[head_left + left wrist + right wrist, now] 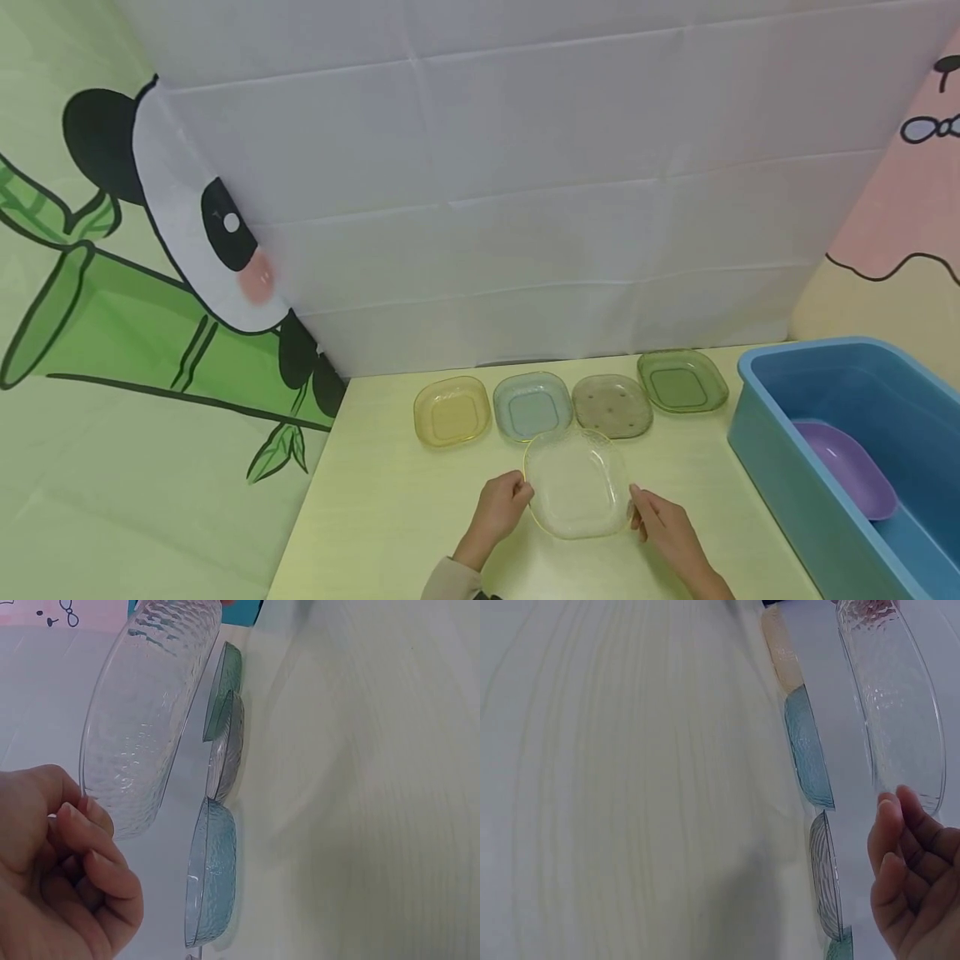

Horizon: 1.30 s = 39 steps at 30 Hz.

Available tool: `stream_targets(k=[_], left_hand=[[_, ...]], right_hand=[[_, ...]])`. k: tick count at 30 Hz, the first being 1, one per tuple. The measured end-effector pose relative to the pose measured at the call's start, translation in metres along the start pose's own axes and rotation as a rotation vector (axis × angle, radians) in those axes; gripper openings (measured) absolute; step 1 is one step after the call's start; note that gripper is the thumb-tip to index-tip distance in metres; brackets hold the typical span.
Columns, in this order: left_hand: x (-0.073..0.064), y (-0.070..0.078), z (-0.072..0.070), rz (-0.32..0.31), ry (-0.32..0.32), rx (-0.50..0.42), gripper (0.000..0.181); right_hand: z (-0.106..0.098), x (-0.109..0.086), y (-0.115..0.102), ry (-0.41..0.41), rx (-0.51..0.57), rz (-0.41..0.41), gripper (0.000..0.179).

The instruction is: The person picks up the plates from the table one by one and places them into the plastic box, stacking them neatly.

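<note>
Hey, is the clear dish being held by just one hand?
No, the left hand grips one side of the clear dish while the right hand holds the opposite side.

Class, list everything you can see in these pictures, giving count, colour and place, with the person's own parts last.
Clear dish: 1, colourless with yellowish rim, held above the table
Yellow dish: 1, yellow, table, left end of row
Blue dish: 1, pale blue, second in row
Grey dish: 1, grey-brown, third in row
Green dish: 1, green, right end of row
Bin: 1, blue, right side
Purple dish: 1, purple, inside bin
Table: 1, pale yellow, beneath
Backdrop: 1, white with printed cartoons, behind
Left hand: 1, bare, clear dish's left edge
Right hand: 1, bare, its right edge
Sleeve: 1, beige, left forearm
</note>
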<state>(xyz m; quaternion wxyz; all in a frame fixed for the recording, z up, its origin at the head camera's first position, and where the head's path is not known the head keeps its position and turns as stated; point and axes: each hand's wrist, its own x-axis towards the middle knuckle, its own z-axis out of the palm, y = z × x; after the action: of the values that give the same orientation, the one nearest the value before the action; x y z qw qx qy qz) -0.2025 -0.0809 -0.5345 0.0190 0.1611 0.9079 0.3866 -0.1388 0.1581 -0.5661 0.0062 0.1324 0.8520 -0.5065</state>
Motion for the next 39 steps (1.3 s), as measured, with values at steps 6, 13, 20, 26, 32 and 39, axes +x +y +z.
stream_targets(k=[6,13,20,26,32,39], left_hand=[[-0.002,-0.003,0.002,-0.001,0.008,0.006,0.021],[-0.003,-0.009,0.004,-0.024,-0.008,-0.047,0.019],[-0.006,-0.013,0.004,-0.021,-0.020,-0.151,0.023],[-0.010,-0.016,-0.001,-0.015,-0.057,-0.194,0.028],[-0.014,-0.024,-0.008,-0.026,-0.070,-0.211,0.030],[-0.018,-0.036,-0.015,-0.055,-0.057,-0.191,0.028]], right_hand=[[0.002,-0.002,0.000,-0.011,-0.047,-0.009,0.046],[0.005,-0.001,0.002,-0.008,-0.177,-0.064,0.036],[0.003,-0.005,-0.002,0.017,-0.274,-0.102,0.034],[-0.005,-0.005,-0.011,0.027,-0.331,-0.118,0.035],[-0.027,0.003,-0.021,0.069,-0.378,-0.135,0.034],[-0.063,0.017,-0.040,0.137,-0.408,-0.226,0.035]])
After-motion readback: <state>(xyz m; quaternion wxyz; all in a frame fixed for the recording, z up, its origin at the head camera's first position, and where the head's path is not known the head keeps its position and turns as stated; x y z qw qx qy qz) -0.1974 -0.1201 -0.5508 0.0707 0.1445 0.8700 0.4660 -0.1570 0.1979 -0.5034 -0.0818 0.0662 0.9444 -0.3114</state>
